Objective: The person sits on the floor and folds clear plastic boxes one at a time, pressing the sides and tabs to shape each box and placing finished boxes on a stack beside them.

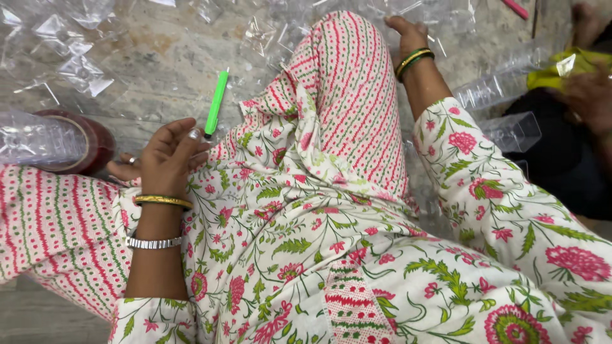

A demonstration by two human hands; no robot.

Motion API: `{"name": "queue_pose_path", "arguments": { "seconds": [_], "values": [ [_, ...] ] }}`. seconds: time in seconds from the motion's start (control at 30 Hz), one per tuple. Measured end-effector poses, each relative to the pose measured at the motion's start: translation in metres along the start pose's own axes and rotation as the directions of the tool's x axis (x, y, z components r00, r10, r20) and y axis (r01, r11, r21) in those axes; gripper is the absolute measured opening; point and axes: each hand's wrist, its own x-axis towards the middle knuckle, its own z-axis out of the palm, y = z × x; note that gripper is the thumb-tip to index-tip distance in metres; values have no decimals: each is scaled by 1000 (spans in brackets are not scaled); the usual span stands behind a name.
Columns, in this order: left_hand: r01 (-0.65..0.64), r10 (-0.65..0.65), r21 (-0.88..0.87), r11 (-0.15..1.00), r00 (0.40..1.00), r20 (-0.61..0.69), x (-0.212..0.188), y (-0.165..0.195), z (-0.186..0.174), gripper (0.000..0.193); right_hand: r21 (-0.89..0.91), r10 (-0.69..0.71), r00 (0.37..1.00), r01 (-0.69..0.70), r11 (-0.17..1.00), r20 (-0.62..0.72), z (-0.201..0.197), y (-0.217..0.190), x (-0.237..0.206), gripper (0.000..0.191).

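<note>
My left hand (162, 156) rests by my lap with its fingers loosely curled and nothing in it, wearing a gold bangle and a silver one. A green pen (217, 102) lies on the stone floor just past its fingertips. My right hand (408, 32), with green and gold bangles, reaches past my raised knee (344, 83) and lies among clear plastic pieces (440, 16). Its fingers are partly hidden, so its grip is unclear.
A brown tape roll (89, 143) sits at the left, with a clear plastic box (32, 137) against it. More clear boxes (510, 130) lie at the right, beside another person's hand (590, 95) and a yellow-green cloth (561, 67). Crumpled clear wrap (76, 70) is scattered at the top left.
</note>
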Motion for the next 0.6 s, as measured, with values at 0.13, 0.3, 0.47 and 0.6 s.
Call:
{"name": "queue_pose_path", "arguments": {
  "seconds": [0.13,0.3,0.47,0.6],
  "values": [
    [6,-6,-5,1000,1000,7,11,-10,-3,34,-77,40,990,-30,997,132,-5,-8,15,94],
    [15,-14,-28,999,1000,21,18,-19,-8,36,-209,36,999,-28,977,35,-8,-11,15,99],
    [16,-16,-4,1000,1000,-26,18,-20,-9,34,-556,-317,937,341,758,143,10,-18,-7,101],
    [39,-40,-40,998,999,-26,18,-15,-10,35,-679,-566,717,652,338,407,49,-25,-16,57]
  ]
}}
